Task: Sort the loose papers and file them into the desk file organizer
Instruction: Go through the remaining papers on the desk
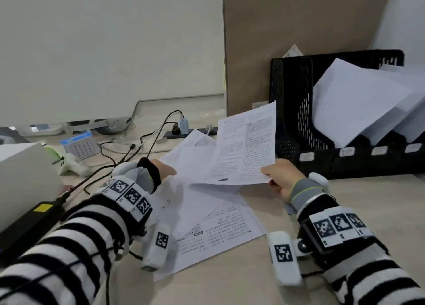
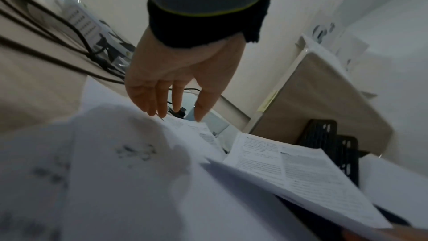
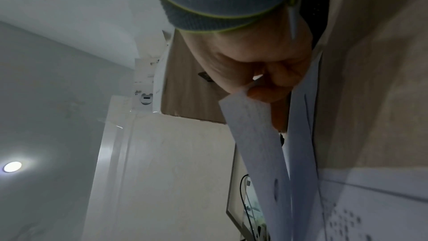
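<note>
My right hand [image 1: 279, 176] pinches the lower right corner of a printed sheet [image 1: 245, 148], lifted and tilted above the desk; the right wrist view shows thumb and fingers [image 3: 266, 87] clamped on the printed sheet [image 3: 254, 135]. My left hand [image 1: 164, 168] lies with straight fingers [image 2: 162, 98] on the loose papers [image 1: 207, 212] spread over the desk, holding nothing. The loose papers [image 2: 127, 171] fill the lower left wrist view, with the lifted sheet [image 2: 301, 171] to their right. The black mesh file organizer [image 1: 296, 111] stands at the right rear with white sheets [image 1: 358, 102] in its slots.
Black cables [image 1: 128, 153] and a power strip [image 1: 184, 130] lie behind the papers. A small blue calendar [image 1: 79, 145] and a white box [image 1: 23, 178] sit at the left, with a black adapter [image 1: 27, 224] at the left edge. A brown partition [image 1: 299, 28] rises behind the organizer.
</note>
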Action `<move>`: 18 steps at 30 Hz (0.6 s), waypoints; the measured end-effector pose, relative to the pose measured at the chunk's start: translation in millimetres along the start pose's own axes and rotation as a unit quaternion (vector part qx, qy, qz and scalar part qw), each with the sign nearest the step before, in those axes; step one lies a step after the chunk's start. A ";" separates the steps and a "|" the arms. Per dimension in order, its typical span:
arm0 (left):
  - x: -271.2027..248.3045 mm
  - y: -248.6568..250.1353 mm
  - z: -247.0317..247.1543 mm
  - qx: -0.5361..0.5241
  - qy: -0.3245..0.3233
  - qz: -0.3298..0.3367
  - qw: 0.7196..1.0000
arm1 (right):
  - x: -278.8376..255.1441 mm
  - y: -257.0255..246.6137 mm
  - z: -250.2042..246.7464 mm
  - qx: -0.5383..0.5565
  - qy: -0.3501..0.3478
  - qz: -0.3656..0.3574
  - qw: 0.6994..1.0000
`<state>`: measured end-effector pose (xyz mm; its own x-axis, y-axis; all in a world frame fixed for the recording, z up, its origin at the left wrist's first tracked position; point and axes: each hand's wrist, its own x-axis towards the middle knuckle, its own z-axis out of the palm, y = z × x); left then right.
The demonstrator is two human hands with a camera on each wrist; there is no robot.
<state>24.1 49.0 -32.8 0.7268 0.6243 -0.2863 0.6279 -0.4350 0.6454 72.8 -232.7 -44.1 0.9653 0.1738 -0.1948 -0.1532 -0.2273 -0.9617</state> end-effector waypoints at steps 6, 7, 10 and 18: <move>9.1 17.1 9.1 0.124 -0.057 0.026 0.990 | 12.1 11.3 -3.8 -0.034 -0.011 0.017 0.999; 13.1 21.9 9.4 0.100 -0.071 0.011 0.992 | 14.7 13.9 -5.3 -0.031 -0.007 0.018 0.999; 22.1 34.2 9.7 0.039 -0.099 -0.043 0.993 | 18.9 21.9 -8.8 -0.041 -0.011 0.021 0.999; 28.9 40.9 2.6 0.225 -0.107 -0.050 0.967 | 30.6 34.3 -6.7 -0.075 -0.012 0.018 0.997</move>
<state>71.5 47.6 -16.5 0.6664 0.5508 -0.5025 0.7210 -0.6476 0.2465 98.5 -241.6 -81.7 0.9539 0.1858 -0.2358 -0.1534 -0.3735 -0.9149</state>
